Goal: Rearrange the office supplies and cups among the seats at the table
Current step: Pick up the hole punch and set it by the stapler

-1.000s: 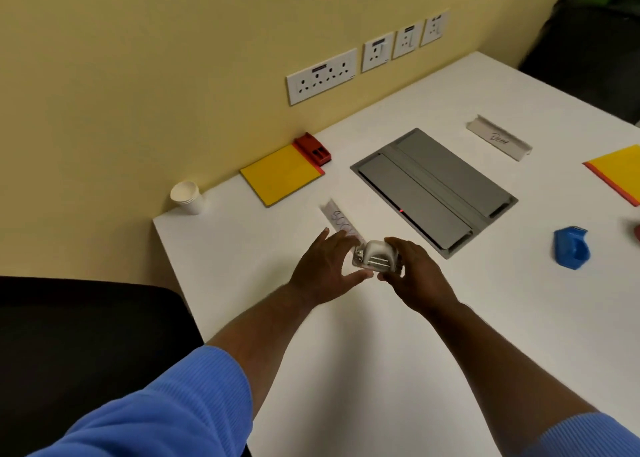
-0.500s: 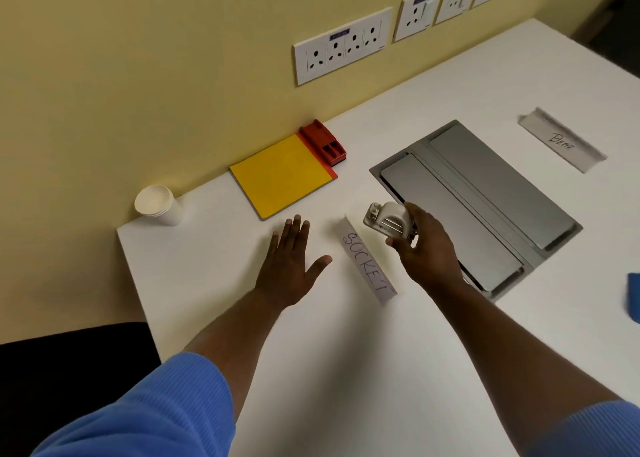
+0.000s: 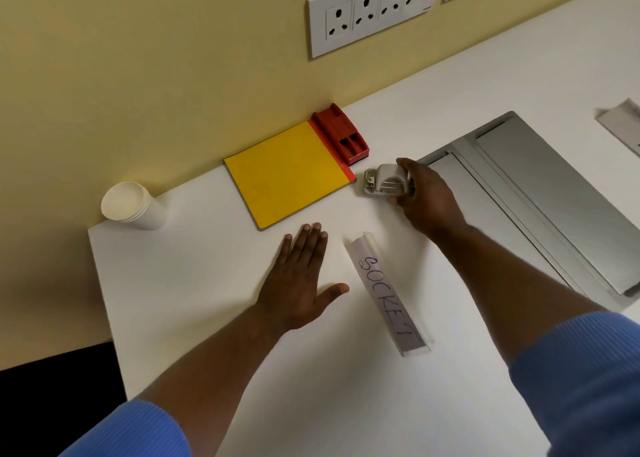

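- Nearest me, two blue sleeves (image 3: pixel 131 429) come in from the bottom edge over the white table (image 3: pixel 311 397).
- The name plate (image 3: pixel 388 297) marked "SOCKET" lies flat between my forearms, its length running away from me.
- My left hand (image 3: pixel 298 283) is just left of the plate and not touching it. It is released, palm down on the table, fingers straight and together, thumb out toward the plate.
- My right hand (image 3: pixel 427 198) is farther out, fingers curled round a small grey metal device (image 3: pixel 382 179); it looks like a punch or stapler, but I cannot tell which.
- The device sits low over the table, just right of the yellow notepad (image 3: pixel 287 174) and beside the grey recessed panel (image 3: pixel 540 193).
- A red holder (image 3: pixel 341 134) touches the notepad's far right edge, against the wall.
- A stack of paper cups (image 3: pixel 133 205) stands at the table's far left corner.
- On the wall, a white socket strip (image 3: pixel 370 13).
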A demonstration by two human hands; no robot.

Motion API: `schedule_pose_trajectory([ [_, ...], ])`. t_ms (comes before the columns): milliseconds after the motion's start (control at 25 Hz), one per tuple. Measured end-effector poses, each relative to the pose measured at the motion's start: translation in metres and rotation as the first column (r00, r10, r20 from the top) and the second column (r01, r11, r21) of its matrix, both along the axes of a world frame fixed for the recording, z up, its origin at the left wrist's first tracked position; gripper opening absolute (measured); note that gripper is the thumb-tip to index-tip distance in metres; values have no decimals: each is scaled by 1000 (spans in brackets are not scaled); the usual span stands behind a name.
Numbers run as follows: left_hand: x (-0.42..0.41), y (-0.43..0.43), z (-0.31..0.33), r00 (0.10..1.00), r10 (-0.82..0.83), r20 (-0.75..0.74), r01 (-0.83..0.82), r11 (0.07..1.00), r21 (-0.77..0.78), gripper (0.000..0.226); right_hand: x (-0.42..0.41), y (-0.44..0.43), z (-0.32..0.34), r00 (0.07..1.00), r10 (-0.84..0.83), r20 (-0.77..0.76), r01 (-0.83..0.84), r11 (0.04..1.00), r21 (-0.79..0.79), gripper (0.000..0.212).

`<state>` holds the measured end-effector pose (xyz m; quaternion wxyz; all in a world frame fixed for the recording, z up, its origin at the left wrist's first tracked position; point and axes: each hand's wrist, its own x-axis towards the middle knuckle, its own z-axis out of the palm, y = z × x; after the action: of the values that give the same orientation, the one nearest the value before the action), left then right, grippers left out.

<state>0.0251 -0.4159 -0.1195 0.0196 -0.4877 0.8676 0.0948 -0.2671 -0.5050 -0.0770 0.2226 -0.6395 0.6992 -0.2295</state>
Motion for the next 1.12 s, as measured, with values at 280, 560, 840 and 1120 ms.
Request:
schedule_pose_trajectory([
  [280, -1, -5, 0, 1000, -17, -17, 17, 1000, 6, 101, -8, -50, -8, 986, 129, -102, -133, 990, -35, 73],
  [560, -2, -5, 1, 1000, -8, -27, 8, 1000, 20, 102, 1, -53, -13, 983, 163, -85, -163, 987, 7, 78],
  [840, -1, -5, 2, 1000, -11, -10, 11, 1000, 25, 104, 4, -26, -12, 984, 124, -130, -125, 992, -2, 76],
  [1120, -4, -8, 28, 997, -26, 73, 11, 982, 190, 112, 9, 57, 10, 981, 84, -172, -81, 996, 26, 68],
])
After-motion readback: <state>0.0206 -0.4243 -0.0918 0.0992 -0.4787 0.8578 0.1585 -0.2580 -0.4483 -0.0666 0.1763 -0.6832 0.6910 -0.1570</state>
